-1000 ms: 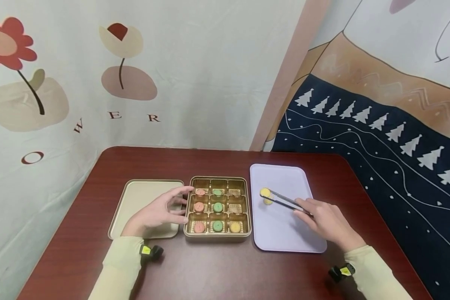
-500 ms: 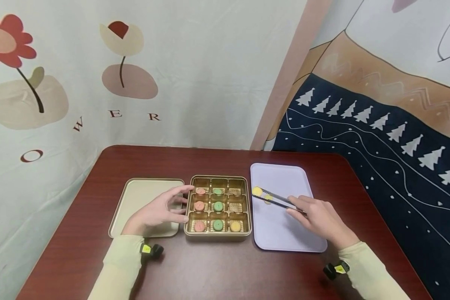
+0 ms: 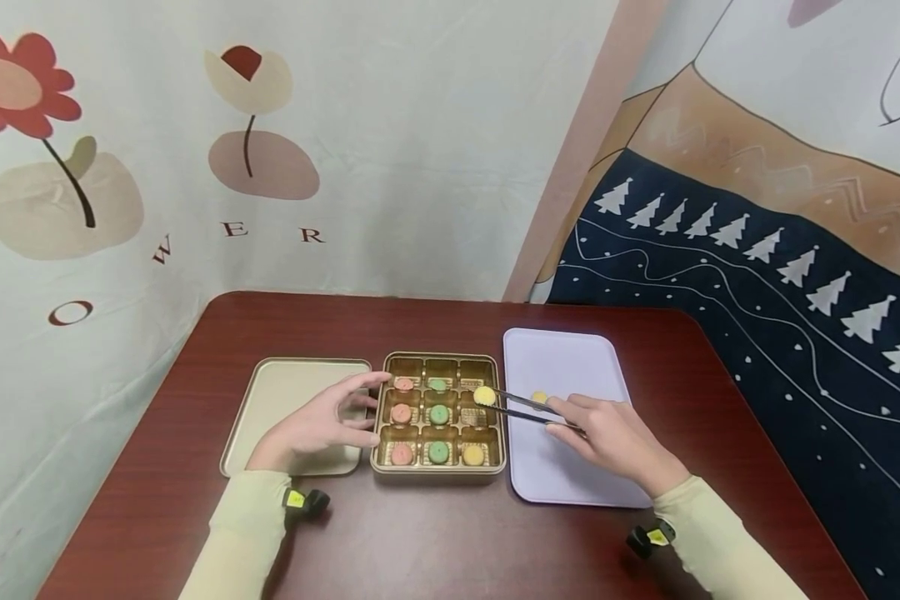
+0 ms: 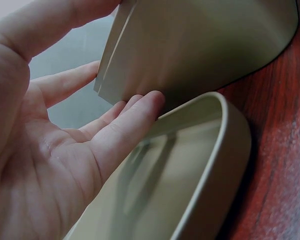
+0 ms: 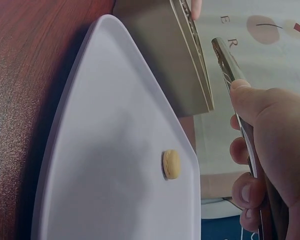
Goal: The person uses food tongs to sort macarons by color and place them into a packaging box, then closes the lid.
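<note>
- Yellow macaron, one, gripped between the tong tips; in the head view it appears over the right-hand column of the box, by the divider between far and middle compartments. Height above the box: cannot be told. Not to be made out in the right-wrist view.
- Sleeves, pale yellow-green, pair; cut off by the lower edge.
- Wrist units, black, pair, yellow label on each; print too small to read.
- Tabletop, reddish-brown wood grain; near edge out of frame.
- Right hand, fingers closed about the tongs; some fingers hidden behind them.
- Left hand, fingers spread and loosely bent, grasping nothing; thumb and a fingertip rest at the box's left side.
- Tongs, metal, slim; rear end covered by the right hand.
- Box, gold, nine compartments: pink macarons down the left column, green macarons down the middle, a near-right macaron in yellow. Far row partly hidden by compartment walls.
- Shallow cream tray, left of box; partly covered by the left hand.
- Lilac tray, right of box; a second yellow macaron lies on it, partly masked by the tongs in the head view.
- Pale wall cloth, printed letters "O W E R"; red flower cut by the left edge.
- Navy tree-print cloth, cut by the right edge.
</note>
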Tool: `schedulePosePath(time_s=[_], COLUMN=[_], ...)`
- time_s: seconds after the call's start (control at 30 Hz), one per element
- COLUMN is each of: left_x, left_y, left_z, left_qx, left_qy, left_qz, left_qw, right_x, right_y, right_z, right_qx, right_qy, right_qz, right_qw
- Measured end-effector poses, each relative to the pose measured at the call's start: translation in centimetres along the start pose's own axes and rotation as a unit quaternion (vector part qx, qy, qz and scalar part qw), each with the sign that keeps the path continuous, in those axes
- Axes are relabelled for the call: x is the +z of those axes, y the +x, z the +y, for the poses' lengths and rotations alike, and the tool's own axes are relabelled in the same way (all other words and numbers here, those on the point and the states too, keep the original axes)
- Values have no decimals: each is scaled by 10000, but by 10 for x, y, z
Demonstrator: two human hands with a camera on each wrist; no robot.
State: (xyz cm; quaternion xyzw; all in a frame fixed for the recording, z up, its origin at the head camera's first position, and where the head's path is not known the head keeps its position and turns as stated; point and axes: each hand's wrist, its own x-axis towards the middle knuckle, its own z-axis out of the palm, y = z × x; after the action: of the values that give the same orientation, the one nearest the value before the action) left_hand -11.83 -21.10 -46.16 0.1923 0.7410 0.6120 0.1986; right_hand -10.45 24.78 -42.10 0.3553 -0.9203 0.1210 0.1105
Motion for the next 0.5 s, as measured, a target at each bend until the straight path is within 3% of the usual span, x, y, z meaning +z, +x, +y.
schedulePosePath(time_s=[0.5], left_x=[2], left_y=[0], left_z=[0], left_qx=[44], left_qy=[-43], left_qz=[-5], left_qw=[10000], right_x=[-3], right_y=[2], right_z=[-2], right_qx=[-14], right_qy=[-116], right_qz=[-59], right_qw=[9999])
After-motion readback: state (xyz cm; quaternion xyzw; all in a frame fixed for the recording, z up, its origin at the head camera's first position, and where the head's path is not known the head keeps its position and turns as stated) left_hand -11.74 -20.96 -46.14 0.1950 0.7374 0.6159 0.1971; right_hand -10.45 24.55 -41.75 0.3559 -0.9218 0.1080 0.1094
